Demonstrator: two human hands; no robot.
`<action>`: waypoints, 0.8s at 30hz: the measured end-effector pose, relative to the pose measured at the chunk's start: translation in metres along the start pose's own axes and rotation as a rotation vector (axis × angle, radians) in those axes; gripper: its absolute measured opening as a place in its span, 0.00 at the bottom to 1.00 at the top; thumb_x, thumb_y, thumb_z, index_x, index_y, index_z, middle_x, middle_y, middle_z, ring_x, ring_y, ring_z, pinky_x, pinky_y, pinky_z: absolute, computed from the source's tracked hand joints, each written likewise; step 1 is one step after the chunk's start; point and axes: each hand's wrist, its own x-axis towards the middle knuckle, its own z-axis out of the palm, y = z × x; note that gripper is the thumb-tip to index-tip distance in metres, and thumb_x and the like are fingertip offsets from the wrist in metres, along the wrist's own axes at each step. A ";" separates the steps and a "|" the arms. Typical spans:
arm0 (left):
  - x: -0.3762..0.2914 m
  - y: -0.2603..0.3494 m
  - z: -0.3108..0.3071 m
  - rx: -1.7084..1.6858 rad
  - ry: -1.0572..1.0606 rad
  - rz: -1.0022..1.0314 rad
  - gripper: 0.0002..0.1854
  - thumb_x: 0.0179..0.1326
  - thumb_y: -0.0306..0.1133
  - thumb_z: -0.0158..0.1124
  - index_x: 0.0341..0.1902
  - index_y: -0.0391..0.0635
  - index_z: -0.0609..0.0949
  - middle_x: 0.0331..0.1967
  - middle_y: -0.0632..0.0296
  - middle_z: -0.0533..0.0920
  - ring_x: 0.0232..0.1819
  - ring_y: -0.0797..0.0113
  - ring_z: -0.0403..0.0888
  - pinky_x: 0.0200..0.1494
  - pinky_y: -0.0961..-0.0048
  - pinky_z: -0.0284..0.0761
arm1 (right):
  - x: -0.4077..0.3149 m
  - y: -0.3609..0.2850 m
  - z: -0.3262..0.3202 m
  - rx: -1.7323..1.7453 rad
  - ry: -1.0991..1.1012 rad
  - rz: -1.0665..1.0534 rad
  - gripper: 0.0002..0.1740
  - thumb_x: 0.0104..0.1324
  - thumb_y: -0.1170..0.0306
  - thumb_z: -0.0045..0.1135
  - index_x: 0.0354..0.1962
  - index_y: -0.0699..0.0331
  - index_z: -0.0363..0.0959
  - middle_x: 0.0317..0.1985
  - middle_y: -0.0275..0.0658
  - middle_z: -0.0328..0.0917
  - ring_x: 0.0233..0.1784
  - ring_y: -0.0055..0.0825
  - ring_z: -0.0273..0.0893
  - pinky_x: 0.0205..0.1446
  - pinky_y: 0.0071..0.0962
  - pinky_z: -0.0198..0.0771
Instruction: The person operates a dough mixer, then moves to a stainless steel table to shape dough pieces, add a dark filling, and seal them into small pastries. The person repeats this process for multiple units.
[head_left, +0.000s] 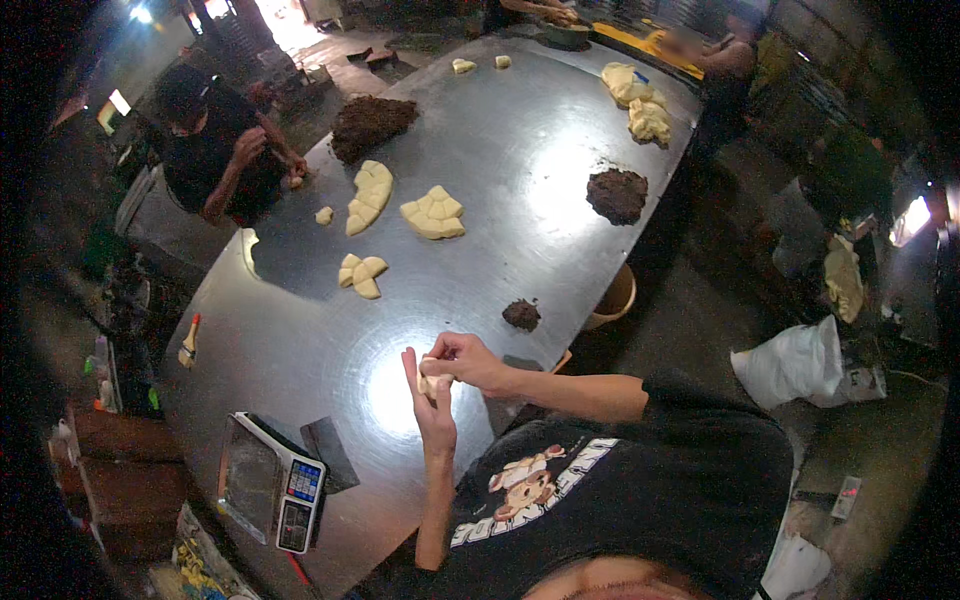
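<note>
A small piece of pale dough (432, 385) rests in the palm of my left hand (436, 424), with the thumb on one side and straight fingers on the other. My right hand (466, 363) bends over it, and its fingertips press the dough from above. Both hands are over the metal table (300, 352). Near my right hand lies a small mound of dark brown filling (521, 315). Farther off are scored dough portions in a cluster (363, 275), a wedge (433, 213) and a curved strip (370, 198).
A digital scale (270, 484) and a dark flat scraper (330, 454) lie at the lower left, with a brush (189, 341) beyond. Larger filling mounds (373, 126) (617, 196) and a dough lump (637, 101) sit farther away. A co-worker (217, 150) works across the table's left edge.
</note>
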 end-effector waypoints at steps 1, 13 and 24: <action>-0.002 0.000 0.000 -0.040 0.021 -0.049 0.34 0.74 0.42 0.47 0.74 0.32 0.54 0.68 0.47 0.64 0.67 0.59 0.66 0.69 0.66 0.61 | -0.002 0.001 0.003 -0.070 0.066 -0.049 0.12 0.63 0.64 0.66 0.38 0.64 0.77 0.29 0.32 0.78 0.33 0.21 0.75 0.35 0.25 0.72; 0.006 -0.029 -0.031 -0.440 0.341 -0.349 0.24 0.76 0.50 0.41 0.43 0.40 0.75 0.32 0.61 0.77 0.36 0.73 0.75 0.38 0.76 0.70 | 0.004 -0.005 0.039 -0.513 -0.147 -0.311 0.07 0.68 0.71 0.55 0.41 0.65 0.76 0.43 0.43 0.68 0.42 0.34 0.73 0.49 0.30 0.71; -0.019 -0.069 -0.072 0.454 0.212 0.247 0.17 0.74 0.38 0.44 0.42 0.39 0.79 0.43 0.56 0.82 0.59 0.55 0.72 0.69 0.53 0.50 | 0.020 0.064 0.031 -0.017 -0.482 0.319 0.24 0.72 0.59 0.53 0.58 0.67 0.67 0.51 0.35 0.73 0.49 0.20 0.72 0.54 0.23 0.69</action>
